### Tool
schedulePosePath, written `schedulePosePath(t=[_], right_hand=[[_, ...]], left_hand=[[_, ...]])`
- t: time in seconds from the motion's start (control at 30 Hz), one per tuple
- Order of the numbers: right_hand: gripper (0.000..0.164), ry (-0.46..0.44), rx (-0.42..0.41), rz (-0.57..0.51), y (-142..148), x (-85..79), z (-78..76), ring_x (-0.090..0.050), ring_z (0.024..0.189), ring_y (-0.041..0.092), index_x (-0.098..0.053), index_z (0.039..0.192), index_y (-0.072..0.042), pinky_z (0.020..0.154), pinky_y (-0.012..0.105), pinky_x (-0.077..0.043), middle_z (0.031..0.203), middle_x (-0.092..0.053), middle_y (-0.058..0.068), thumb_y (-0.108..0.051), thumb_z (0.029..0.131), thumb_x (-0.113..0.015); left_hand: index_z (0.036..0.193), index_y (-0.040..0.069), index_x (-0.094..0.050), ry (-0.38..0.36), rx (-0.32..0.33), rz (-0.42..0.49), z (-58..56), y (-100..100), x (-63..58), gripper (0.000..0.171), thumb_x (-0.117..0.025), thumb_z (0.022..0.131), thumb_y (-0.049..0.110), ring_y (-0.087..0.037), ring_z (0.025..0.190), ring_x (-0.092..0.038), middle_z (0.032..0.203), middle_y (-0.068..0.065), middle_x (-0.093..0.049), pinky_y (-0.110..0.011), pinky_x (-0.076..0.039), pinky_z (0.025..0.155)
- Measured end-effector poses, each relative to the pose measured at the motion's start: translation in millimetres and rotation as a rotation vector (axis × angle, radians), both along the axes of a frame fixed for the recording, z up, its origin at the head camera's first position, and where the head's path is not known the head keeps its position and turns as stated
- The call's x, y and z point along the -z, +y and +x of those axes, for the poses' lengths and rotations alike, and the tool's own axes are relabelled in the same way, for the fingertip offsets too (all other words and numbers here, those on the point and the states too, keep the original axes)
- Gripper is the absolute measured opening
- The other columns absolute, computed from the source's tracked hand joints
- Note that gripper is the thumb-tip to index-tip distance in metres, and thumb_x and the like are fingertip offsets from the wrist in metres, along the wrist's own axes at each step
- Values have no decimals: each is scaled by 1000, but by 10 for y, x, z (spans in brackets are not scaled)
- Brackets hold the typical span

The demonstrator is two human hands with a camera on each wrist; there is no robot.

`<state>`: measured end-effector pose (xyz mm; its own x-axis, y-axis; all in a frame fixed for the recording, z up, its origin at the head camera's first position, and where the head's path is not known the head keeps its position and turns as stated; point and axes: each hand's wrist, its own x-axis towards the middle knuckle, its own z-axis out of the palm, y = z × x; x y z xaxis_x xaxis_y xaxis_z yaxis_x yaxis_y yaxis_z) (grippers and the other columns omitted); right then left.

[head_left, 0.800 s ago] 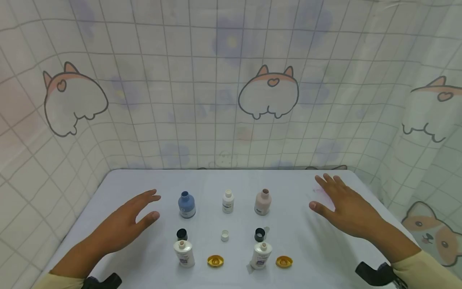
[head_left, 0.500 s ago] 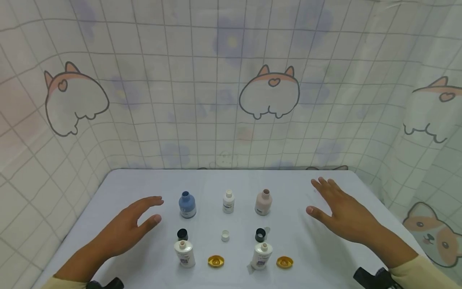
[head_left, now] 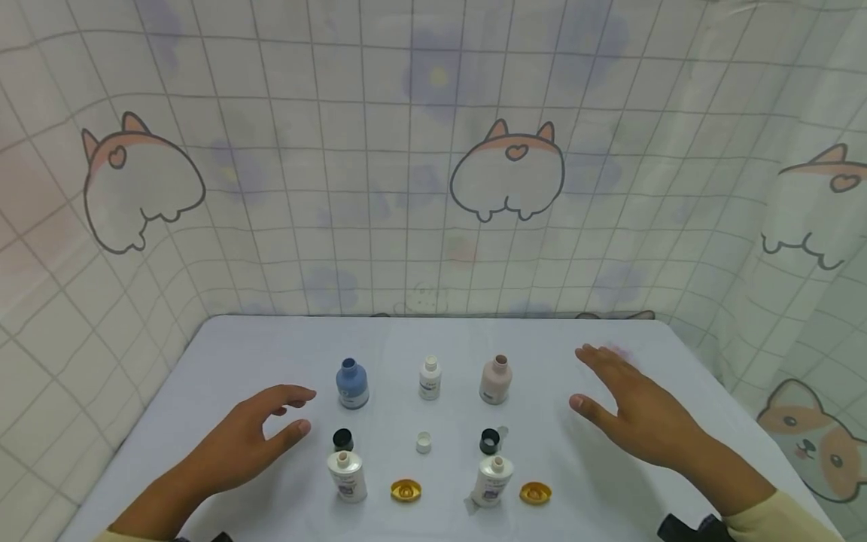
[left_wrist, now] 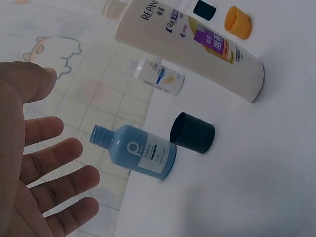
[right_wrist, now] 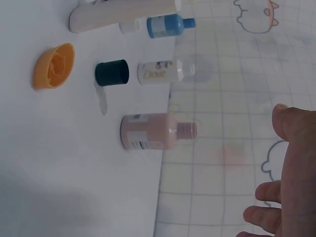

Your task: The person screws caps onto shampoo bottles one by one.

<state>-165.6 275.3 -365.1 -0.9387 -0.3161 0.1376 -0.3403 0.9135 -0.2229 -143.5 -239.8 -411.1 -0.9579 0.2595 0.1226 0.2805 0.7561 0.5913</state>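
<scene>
My left hand (head_left: 247,440) hovers over the left side of the table, fingers relaxed and holding nothing. Nearest to it are an uncapped blue bottle (head_left: 352,385), a black cap (head_left: 342,439) and a white shampoo bottle (head_left: 348,479). My right hand (head_left: 633,410), fingers extended, hovers over the right side and is also bare. To its left stand an uncapped pink bottle (head_left: 496,381), a second black cap (head_left: 489,441) and a second white bottle (head_left: 492,482). Between the rows are a small white Dove bottle (head_left: 430,380) and a small white cap (head_left: 423,443).
Two yellow caps (head_left: 406,491) lie near the front of the white table (head_left: 284,339); the other yellow cap (head_left: 536,493) is right of the second white bottle. A wet smear shows beside the right black cap. A patterned curtain (head_left: 379,248) encloses the back and sides.
Both hands have come inward and a little lower toward the bottles, the left moving right and the right moving left. The left fingers have curled slightly. The bottles and caps stay in place.
</scene>
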Motion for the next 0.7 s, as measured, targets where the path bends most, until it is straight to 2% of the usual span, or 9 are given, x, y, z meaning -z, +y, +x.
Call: schedulePosePath(t=[0.27, 0.53, 0.7], right_hand=[[68, 10, -14, -53, -25, 61, 32, -35, 131, 31, -35, 145, -22, 96, 59, -37, 145, -38, 4, -62, 90, -44], [66, -17, -34, -110, -85, 96, 67, -39, 127, 30, -38, 143, -24, 96, 58, -39, 141, -43, 3, -61, 89, -46], [62, -10, -48, -135, -113, 118, 76, -41, 126, 28, -40, 141, -25, 96, 55, -39, 139, -45, 2, -59, 90, -48]], left_hand=[[117, 40, -52, -22, 35, 37, 48, 53, 32, 35, -58, 86, 56, -8, 97, -55, 110, 24, -55, -38, -50, 81], [114, 43, -54, -75, 69, 86, 118, 92, 91, 30, -63, 86, 49, -8, 94, -55, 107, 24, -58, -37, -50, 80], [114, 43, -54, -123, 98, 124, 153, 96, 120, 34, -70, 84, 40, -12, 96, -56, 110, 23, -57, -38, -50, 83]])
